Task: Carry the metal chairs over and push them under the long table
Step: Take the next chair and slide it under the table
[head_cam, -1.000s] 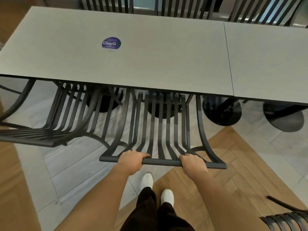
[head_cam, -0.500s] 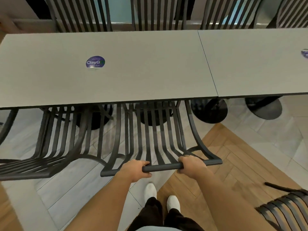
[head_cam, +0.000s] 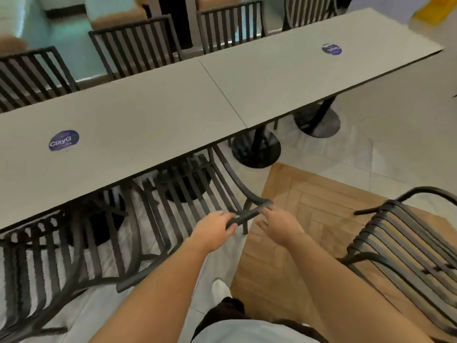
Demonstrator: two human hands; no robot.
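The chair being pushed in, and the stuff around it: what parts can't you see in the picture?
All in the head view:
- Pushed chair: front of its seat and front legs hidden under the long table.
- Left hand on its top rail; right hand looks open, but blur hides whether it touches.
- Right-side chair: cut off by the picture's edge.
- Far sticker: words too small and blurred.

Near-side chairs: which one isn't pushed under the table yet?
The chair at lower right, standing free on the wood floor. The chair under the left hand and its left neighbour are already under the table.
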